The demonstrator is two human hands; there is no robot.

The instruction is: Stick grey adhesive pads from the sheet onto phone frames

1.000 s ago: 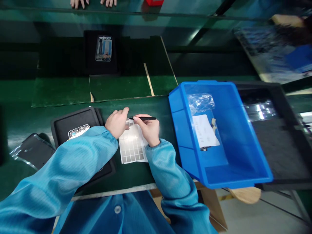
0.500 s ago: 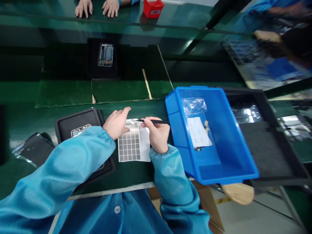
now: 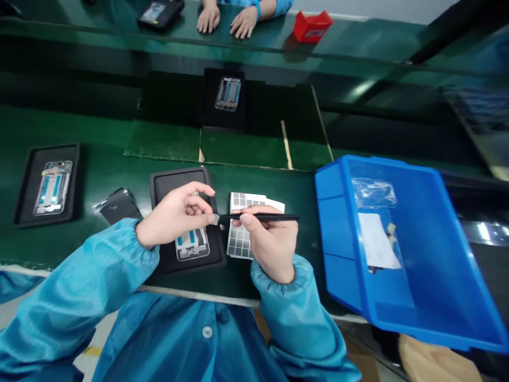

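My right hand is closed around black tweezers, held nearly level with the tips toward the left. At those tips is a small silvery-grey sticker, and the thumb of my left hand touches it. My left fingers are curled in a pinch, with the index finger stretched above. Beneath my left hand lies an opened phone in a black tray; the hand hides its upper part. A sheet of grey square stickers is partly covered by my right hand.
To the right stands a blue bin with paper and clear plastic inside. A dark pouch and another phone tray are on the left. A raised green board carries another phone. Across the table are a co-worker's hands and a red box.
The view has swung left. Both hands have moved left from the sticker sheet, my left over the phone tray. The tweezers and small sticker have come away from the sheet to my left thumb.
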